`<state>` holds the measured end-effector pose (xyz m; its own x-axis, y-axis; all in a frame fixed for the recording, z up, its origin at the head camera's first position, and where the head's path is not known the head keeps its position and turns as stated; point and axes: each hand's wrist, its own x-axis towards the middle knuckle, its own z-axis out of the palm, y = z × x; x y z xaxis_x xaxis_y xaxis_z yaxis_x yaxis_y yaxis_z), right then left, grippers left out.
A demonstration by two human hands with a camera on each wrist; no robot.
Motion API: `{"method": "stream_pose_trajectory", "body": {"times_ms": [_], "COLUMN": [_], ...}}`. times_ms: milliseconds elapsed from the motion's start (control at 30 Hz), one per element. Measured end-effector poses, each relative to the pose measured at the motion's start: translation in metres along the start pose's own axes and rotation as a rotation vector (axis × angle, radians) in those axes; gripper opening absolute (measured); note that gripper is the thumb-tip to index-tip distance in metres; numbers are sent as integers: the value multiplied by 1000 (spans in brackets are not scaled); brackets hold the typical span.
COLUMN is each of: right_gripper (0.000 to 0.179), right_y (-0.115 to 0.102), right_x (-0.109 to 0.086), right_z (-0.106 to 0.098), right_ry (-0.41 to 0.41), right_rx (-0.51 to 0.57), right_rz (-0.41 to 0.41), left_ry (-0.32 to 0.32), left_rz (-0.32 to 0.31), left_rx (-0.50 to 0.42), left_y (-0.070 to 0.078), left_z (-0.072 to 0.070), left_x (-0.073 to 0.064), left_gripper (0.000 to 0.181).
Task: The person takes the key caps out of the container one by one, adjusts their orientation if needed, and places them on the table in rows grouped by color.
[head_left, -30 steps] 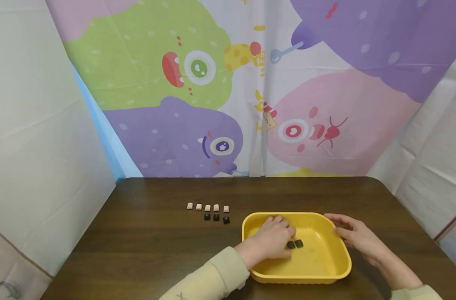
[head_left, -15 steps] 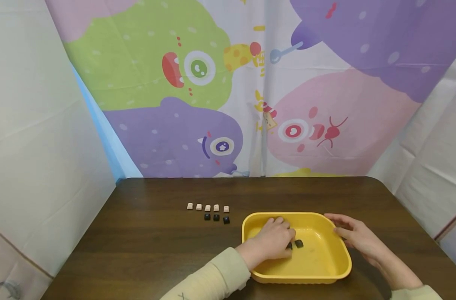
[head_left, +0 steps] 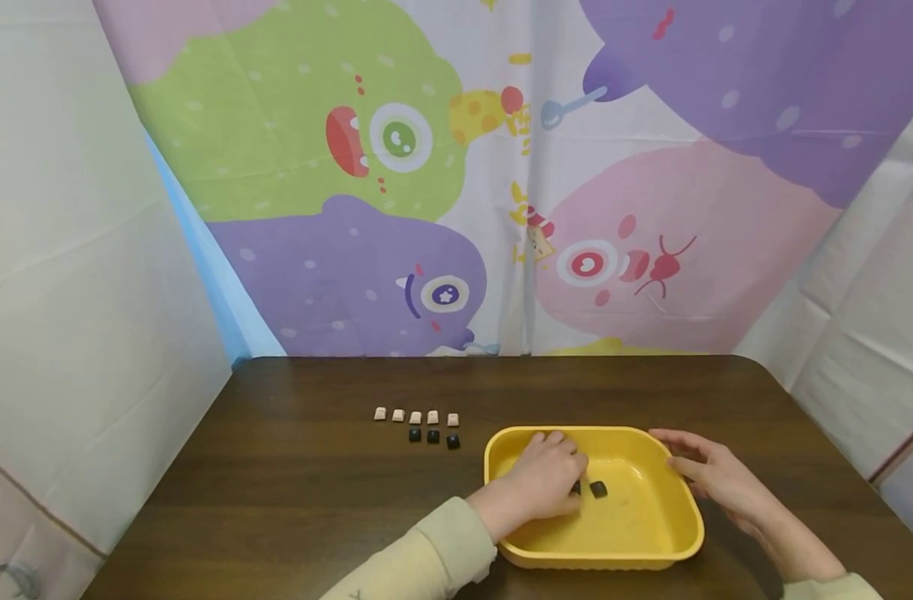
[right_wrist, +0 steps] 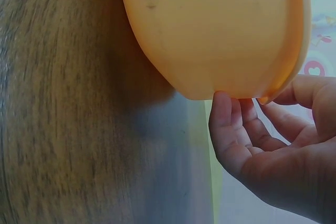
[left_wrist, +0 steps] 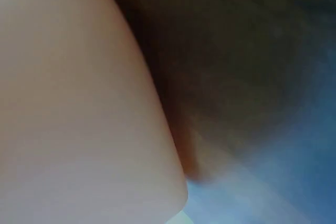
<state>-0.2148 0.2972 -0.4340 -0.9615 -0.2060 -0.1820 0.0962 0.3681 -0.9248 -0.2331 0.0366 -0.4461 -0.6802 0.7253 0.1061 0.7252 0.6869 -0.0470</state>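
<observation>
Inside the yellow plastic basin [head_left: 621,542], my left hand [head_left: 539,479] has its fingers bent down over a black keycap [head_left: 576,487]. The keycap shows between its index finger and thumb, partly hidden. Another black keycap [head_left: 598,489] lies on the basin floor just right of these fingers. My right hand [head_left: 726,483] holds the basin's right end at the rim, and in the right wrist view its bent fingers [right_wrist: 223,114] touch the outer wall. Blurred skin [left_wrist: 79,103] fills much of the left wrist view, which shows no fingers or keycaps.
On the dark wooden table [head_left: 291,483], left of the basin, several white keycaps [head_left: 416,417] form a row. Three black keycaps [head_left: 433,436] sit in a row in front of them. A cartoon-printed curtain [head_left: 501,208] hangs behind the table's far edge.
The left hand has closed its thumb and index finger around the nearer black keycap and shifted slightly left with it, away from the other one. The right hand stays on the basin.
</observation>
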Motion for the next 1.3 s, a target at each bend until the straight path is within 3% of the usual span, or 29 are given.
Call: {"method": "stream_pose_trajectory", "body": {"times_ms": [567, 767, 1300], "right_gripper": [53, 54, 54], "right_y": [-3, -3, -3], "right_x": [-3, -2, 0], "right_z": [0, 0, 0], "right_ry": [0, -2, 6], "right_rx": [-9, -12, -21], "right_rz": [20, 18, 15], "left_ry": [-32, -45, 47], "left_rz": [-45, -54, -51], "left_rx": [37, 5, 19], "left_y": [-5, -8, -22], "left_z": [-27, -41, -74], "left_x": [-15, -21, -37], "left_gripper": [19, 17, 20]}}
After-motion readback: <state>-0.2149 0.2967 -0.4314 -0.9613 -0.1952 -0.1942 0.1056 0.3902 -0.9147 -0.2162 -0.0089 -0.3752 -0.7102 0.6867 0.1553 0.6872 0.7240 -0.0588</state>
